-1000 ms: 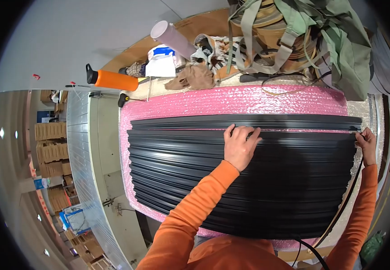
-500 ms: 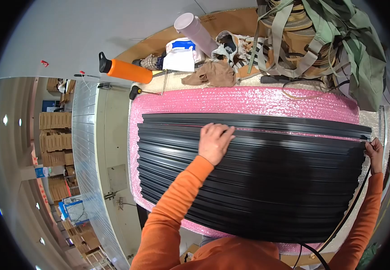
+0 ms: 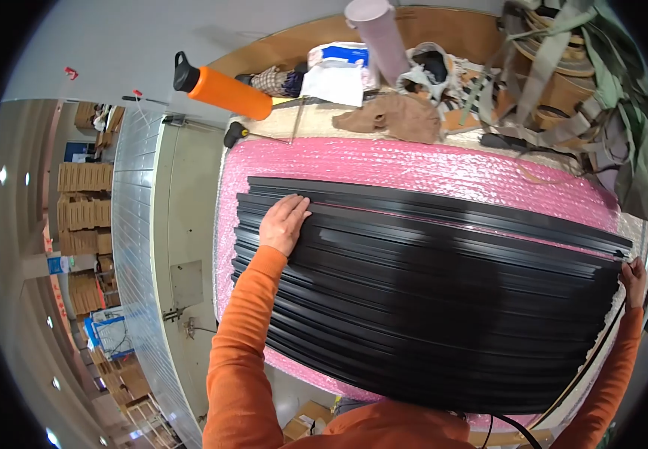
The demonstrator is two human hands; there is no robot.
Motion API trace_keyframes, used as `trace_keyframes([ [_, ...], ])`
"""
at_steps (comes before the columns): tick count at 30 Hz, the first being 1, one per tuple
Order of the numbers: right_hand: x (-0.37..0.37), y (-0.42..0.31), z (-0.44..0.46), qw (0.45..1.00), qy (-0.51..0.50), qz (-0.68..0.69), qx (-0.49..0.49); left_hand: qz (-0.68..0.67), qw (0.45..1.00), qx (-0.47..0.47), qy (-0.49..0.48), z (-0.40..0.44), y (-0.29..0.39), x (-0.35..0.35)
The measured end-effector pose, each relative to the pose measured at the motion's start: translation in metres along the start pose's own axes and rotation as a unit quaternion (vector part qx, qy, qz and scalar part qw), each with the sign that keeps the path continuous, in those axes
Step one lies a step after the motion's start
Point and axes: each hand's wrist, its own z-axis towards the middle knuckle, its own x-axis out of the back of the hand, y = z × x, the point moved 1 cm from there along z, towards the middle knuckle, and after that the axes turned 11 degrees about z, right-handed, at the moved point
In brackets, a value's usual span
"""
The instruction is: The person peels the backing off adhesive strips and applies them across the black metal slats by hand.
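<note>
head view: long black ribbed strips (image 3: pixel 413 307) lie across pink bubble wrap (image 3: pixel 413 159), long axis left to right; the left hand (image 3: pixel 284 223) rests unclenched near their left end, the right hand (image 3: pixel 633 278) at their right, grip unclear.

My right hand (image 3: pixel 634 280) is showing small near the picture's dark rim; can't tell what its fingertips are gripping. My left hand (image 3: pixel 282 226) is covering part of the black strips (image 3: pixel 331 273); my torso (image 3: pixel 395 428) is hiding their near edge. The bottom edge is cutting off both orange sleeves (image 3: pixel 243 367) and the black cable (image 3: pixel 516 427). Far boxes (image 3: pixel 84 178) are blurring.
</note>
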Motion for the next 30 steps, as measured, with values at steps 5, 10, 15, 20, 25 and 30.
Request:
trace_keyframes([
  [5, 0.011, 0.006, 0.005, 0.998, 0.043, -0.050, -0.011, 0.061, 0.990, 0.108, -0.066, -0.043, -0.076, -0.011],
  [10, -0.059, -0.068, -0.041, 0.975, 0.131, -0.173, -0.055, 0.239, 0.922, 0.115, -0.281, -0.067, -0.120, -0.028],
  [15, -0.061, -0.044, -0.032, 0.990, 0.122, -0.061, 0.039, 0.074, 0.983, 0.162, -0.045, -0.005, -0.014, -0.011],
  [20, -0.060, -0.037, -0.030, 0.990, 0.121, -0.059, 0.043, -0.145, 0.984, -0.042, -0.091, 0.076, 0.194, 0.036],
  [25, -0.069, -0.043, -0.036, 0.986, 0.142, -0.073, 0.048, -0.263, 0.944, -0.182, -0.085, 0.126, 0.323, 0.028],
  [30, -0.065, -0.038, -0.036, 0.987, 0.134, -0.054, 0.068, -0.232, 0.952, -0.160, -0.123, 0.153, 0.378, 0.014],
])
